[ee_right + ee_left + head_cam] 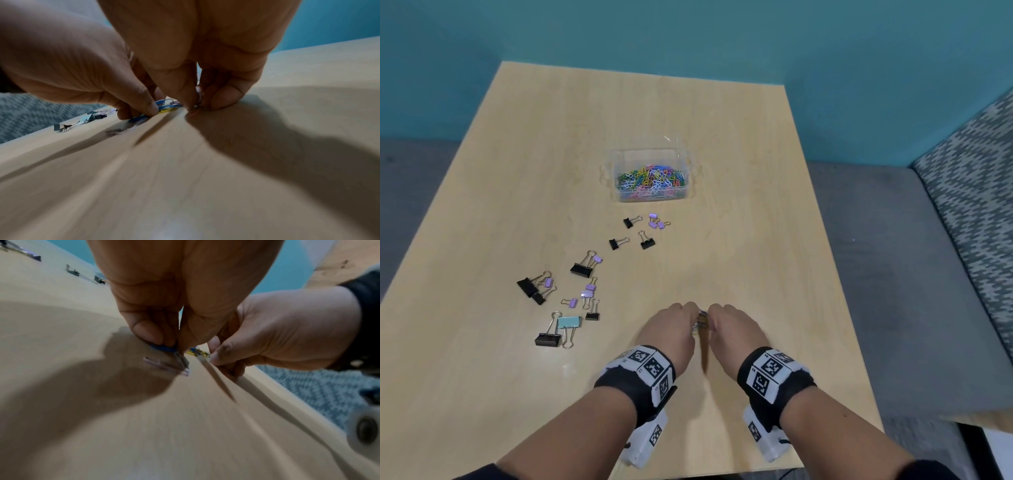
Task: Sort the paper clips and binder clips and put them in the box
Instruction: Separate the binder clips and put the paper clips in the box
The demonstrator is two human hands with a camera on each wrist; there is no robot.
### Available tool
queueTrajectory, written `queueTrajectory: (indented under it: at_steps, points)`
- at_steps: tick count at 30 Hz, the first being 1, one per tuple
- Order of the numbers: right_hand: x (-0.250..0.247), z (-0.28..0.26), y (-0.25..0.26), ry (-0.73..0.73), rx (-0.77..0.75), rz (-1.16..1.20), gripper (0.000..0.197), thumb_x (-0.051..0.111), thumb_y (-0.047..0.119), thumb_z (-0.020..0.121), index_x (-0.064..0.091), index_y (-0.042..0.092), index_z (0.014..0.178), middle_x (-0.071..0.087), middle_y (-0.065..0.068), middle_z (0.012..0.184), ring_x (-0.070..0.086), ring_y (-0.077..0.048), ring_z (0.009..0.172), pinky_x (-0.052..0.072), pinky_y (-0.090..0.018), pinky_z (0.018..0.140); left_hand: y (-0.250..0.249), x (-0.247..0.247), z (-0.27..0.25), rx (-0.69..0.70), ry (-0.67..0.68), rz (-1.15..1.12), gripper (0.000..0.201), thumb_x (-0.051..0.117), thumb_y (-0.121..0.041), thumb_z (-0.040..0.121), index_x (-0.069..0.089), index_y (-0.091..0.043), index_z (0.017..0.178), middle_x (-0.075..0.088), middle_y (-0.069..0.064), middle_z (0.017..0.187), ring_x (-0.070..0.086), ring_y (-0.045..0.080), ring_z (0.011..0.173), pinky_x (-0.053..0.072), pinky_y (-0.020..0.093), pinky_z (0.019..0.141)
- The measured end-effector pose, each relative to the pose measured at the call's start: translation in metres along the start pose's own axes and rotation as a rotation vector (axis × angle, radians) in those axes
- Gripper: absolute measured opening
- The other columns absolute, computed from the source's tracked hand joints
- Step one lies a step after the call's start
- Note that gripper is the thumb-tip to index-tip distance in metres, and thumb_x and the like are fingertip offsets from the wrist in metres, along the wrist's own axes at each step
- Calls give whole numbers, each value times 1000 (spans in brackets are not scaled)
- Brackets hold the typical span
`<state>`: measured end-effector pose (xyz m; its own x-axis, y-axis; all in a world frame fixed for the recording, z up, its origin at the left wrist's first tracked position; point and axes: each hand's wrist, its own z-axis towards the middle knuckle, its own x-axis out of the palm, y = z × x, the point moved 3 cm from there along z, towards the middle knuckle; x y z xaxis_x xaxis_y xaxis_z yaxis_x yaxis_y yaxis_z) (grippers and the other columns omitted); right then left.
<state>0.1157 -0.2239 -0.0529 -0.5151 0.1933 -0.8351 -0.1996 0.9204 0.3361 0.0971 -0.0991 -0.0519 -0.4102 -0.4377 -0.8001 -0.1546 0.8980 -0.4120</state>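
Note:
A small bunch of coloured paper clips lies on the wooden table between my two hands. My left hand pinches a blue clip at the bunch's left side. My right hand curls its thumb and fingers round the clips from the right. Both hands sit low on the table and hide most of the bunch. The clear plastic box stands further back in the middle, holding several coloured paper clips. Black, purple and light-blue binder clips lie scattered to the left.
A teal wall runs behind the table. A patterned grey seat stands to the right. The table's near edge lies just below my wrists. Bare wood stretches right of the hands and behind the box.

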Motion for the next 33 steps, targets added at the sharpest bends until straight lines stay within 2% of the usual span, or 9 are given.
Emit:
queueTrajectory:
  at_steps: [4,7,9,14,17,20,24,29,33]
  points:
    - [-6,-2,-19,-62,288,636,24,41,-1,80,57,15,86,64,-9,72,56,-17,59,42,-24,54,18,-6,2,-115,-89,-506,31,45,1,79,60,-22,93,56,-4,75,52,14,63,41,24,57]
    - [-11,-13,-32,-60,492,1352,25,36,-13,82,56,0,76,56,-18,68,60,-27,55,51,-29,52,33,-10,-6,-335,7,-1310,26,44,12,82,63,-5,84,53,11,70,53,19,56,48,26,53]
    - [-12,-20,-36,-27,526,1468,29,30,-16,78,54,0,75,53,-17,66,52,-23,51,46,-28,47,40,-12,-8,-411,44,-1516,24,40,14,84,58,0,78,54,17,68,57,27,59,53,33,57]
    - [0,-23,-34,11,448,892,8,51,10,80,55,9,74,52,-2,66,41,-16,50,31,-26,45,47,-3,-10,-432,32,-1320,14,49,4,75,52,-8,70,48,10,61,43,20,48,36,26,47]
    - [6,-23,-22,3,307,403,21,64,36,79,48,21,78,57,6,77,51,-14,65,34,-28,54,48,-1,-10,-293,-28,-757,11,64,-16,71,54,-14,68,54,-5,57,47,15,51,34,26,50]
    - [10,-19,-15,-17,241,222,20,54,27,88,38,24,77,57,1,88,50,-20,74,37,-31,62,43,6,-10,-159,-9,-215,13,60,-25,79,47,-23,80,55,-6,69,52,15,63,36,28,56]
    - [13,-12,-12,12,226,154,26,46,20,91,34,23,68,51,-2,85,44,-22,70,28,-29,53,36,11,-4,-52,36,-32,8,49,-15,84,44,-21,82,56,-2,84,54,22,77,40,31,64]
    - [7,-18,-23,-27,319,669,12,55,8,81,53,17,73,58,3,73,48,-10,58,36,-21,53,33,1,-5,-51,87,-121,6,49,-11,78,49,-16,76,60,2,83,56,22,73,42,30,63]
    - [3,-24,-37,36,495,1461,24,45,-11,82,62,-1,96,52,-9,66,41,-16,49,36,-26,45,54,-5,-15,-280,145,-1073,13,62,-10,61,51,-13,68,50,14,63,42,19,47,30,28,50]
